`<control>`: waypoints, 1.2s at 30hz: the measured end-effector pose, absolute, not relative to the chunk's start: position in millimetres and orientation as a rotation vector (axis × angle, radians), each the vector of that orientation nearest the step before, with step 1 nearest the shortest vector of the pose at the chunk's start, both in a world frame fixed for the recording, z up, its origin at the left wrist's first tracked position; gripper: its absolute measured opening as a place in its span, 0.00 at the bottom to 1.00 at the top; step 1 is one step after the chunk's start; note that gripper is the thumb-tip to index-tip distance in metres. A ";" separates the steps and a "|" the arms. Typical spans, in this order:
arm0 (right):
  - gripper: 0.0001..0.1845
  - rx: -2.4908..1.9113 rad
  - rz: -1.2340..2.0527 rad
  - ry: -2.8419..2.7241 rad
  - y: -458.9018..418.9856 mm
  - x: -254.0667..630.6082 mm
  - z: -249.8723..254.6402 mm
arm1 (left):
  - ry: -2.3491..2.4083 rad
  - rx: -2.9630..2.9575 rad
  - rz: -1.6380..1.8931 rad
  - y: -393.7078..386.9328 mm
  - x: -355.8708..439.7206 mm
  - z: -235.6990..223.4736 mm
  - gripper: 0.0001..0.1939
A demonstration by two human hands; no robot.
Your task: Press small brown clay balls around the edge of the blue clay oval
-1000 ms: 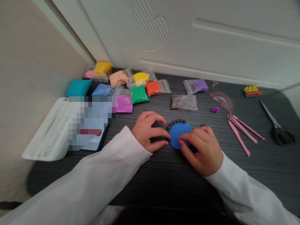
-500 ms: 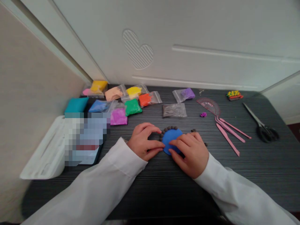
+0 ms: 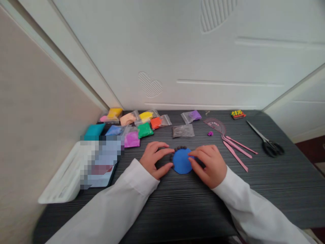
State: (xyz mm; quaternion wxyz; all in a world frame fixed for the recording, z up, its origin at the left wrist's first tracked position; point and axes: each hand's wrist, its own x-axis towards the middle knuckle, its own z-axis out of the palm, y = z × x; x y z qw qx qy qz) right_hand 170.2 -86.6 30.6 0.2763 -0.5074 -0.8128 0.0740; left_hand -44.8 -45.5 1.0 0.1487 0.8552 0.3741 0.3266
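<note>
A flat round blue clay disc (image 3: 182, 163) lies on the dark table, with small dark clay balls (image 3: 180, 147) lined along its upper left edge. At the left rim is my left hand (image 3: 155, 160), thumb and index finger spread apart beside the balls and holding nothing. Thumb and index finger of my right hand (image 3: 209, 165) are closed together on the disc's right edge. The right fingers hide part of that edge.
Behind the disc lies a bag of dark clay (image 3: 183, 130). Bags of coloured clay, such as a green one (image 3: 145, 130), are grouped back left. A white tray (image 3: 59, 184) stands left; pink tools (image 3: 237, 146), a protractor (image 3: 215, 124) and scissors (image 3: 270, 146) lie right.
My left thumb and index finger have moved off the disc's surface to its left side. The right fingertips have shifted to the right edge, uncovering more blue. The camera view has tilted up.
</note>
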 end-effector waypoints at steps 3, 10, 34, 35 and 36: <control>0.08 -1.396 0.091 -2.010 -76.9 197.8 33.9 | 1.234 2.374 0.954 -36.8 -51.0 -1.1 0.18; 0.10 -1.531 0.214 -2.092 -58.2 231.8 15.0 | 1.422 1.973 1.104 -20.7 -60.5 -8.1 0.17; 0.07 -1.370 0.342 -1.745 -56.9 238.6 12.3 | 1.607 1.733 1.274 -21.1 -57.9 -18.1 0.17; 0.07 -1.382 0.353 -1.726 -55.9 240.1 10.9 | 1.605 1.721 1.269 -19.9 -56.0 -18.2 0.17; 0.08 -1.396 0.363 -1.705 -55.0 241.4 9.3 | 1.598 1.709 1.260 -18.7 -54.1 -18.4 0.18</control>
